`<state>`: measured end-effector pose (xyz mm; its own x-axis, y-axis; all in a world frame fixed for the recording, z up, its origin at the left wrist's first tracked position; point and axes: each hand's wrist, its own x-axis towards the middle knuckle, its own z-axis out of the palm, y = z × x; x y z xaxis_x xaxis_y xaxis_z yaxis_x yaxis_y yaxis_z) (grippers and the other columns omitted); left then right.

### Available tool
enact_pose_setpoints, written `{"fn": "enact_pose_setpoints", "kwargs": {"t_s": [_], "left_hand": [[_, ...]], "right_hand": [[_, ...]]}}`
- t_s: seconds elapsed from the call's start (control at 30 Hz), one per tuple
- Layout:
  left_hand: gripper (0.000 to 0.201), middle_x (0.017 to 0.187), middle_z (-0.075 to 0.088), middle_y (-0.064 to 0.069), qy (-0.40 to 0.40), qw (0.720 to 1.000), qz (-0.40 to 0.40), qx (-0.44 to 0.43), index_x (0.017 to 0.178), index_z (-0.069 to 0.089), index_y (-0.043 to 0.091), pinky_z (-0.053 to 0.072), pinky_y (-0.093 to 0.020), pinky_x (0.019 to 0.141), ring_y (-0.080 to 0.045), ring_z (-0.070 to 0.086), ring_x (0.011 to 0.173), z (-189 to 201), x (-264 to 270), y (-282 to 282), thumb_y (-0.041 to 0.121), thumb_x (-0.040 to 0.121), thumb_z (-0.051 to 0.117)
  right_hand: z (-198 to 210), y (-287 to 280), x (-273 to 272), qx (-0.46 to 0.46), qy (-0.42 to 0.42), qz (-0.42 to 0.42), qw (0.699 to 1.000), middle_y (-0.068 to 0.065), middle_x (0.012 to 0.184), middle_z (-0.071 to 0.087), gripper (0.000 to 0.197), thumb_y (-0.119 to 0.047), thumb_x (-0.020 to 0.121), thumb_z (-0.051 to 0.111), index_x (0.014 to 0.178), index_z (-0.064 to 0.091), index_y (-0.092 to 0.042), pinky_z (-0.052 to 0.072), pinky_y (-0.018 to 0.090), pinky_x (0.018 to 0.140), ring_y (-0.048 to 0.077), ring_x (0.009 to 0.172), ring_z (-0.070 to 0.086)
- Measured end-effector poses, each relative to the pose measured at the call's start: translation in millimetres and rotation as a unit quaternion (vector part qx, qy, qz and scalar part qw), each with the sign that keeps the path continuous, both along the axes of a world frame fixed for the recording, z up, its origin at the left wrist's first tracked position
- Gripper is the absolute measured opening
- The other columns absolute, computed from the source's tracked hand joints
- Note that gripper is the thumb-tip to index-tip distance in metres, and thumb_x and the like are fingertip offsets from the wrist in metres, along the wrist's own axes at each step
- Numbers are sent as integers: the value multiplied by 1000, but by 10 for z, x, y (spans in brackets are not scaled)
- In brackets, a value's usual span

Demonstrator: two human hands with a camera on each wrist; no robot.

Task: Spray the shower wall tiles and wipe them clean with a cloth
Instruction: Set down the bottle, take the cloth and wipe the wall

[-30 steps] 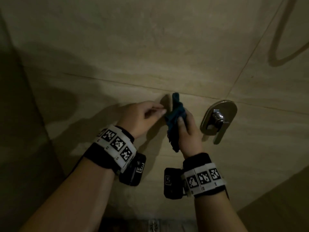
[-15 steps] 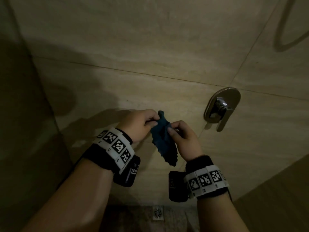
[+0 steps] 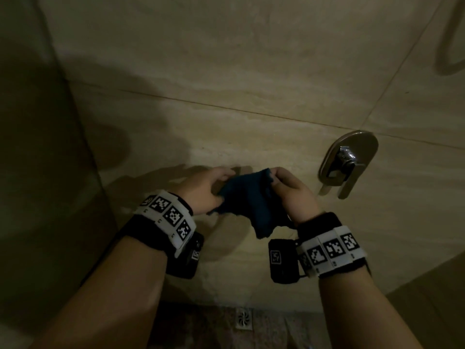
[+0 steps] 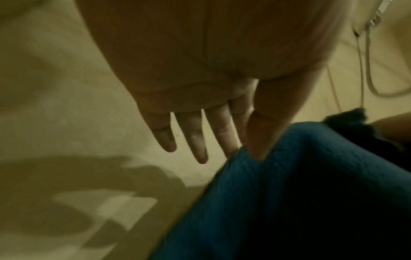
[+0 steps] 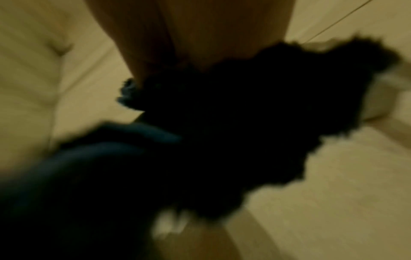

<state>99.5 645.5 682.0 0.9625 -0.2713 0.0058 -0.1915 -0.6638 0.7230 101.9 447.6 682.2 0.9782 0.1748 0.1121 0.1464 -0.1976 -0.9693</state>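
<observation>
- Both hands on the cloth (image 3: 247, 197): my left hand (image 3: 203, 190) pinches its left edge, thumb against a finger, the other fingers (image 4: 195, 140) spread straight and free in the left wrist view.
- My right hand (image 3: 292, 192) pinches the top right corner, fingers curled round it. Right wrist view is blurred and mostly dark cloth, so no finger detail there.
- Cloth is dark blue, stretched between the two hands and sagging to a point below them. It hangs in front of the wall tiles (image 3: 226, 71), not pressed to them as far as I can tell.
- Position: lower middle of the wall, just left of the mixer handle (image 3: 348, 162), clear of it.
- Tiles: large beige slabs, grout line running across above my hands. Light is too dim to tell wet from dry or clean from dirty.
- No spray bottle in any view, so I can't confirm from here that spraying is done.
- My read: I'm opening out or refolding the cloth to get a usable face. Wiping of this patch is still to do.
- Outward: floor drain (image 3: 243, 319) below at the wall's bottom edge; shower hose (image 4: 367, 61) looping at upper right.
- Watch: snagging the cloth on the mixer handle when wiping right.
</observation>
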Motion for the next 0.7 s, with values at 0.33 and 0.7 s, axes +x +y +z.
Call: {"fn": "enact_pose_setpoints", "kwargs": {"t_s": [0.33, 0.7], "left_hand": [[16, 114, 65, -5, 69, 991, -84, -73, 104, 55, 19, 45, -37, 99, -18, 56, 113, -42, 18, -160, 11, 90, 57], [17, 94, 66, -12, -12, 995, -68, -77, 99, 46, 22, 44, -28, 79, -22, 58, 93, 185, 97, -294, 10, 91, 54]], "right_hand": [[238, -223, 246, -118, 6, 0, 993, 3, 76, 57, 15, -20, 97, 47, 84, 55, -17, 44, 31, 69, 17, 71, 54], [-130, -292, 154, -167, -5, -88, 982, 3, 81, 53, 17, -5, 94, 46, 85, 47, -19, 46, 20, 61, 18, 67, 53]]}}
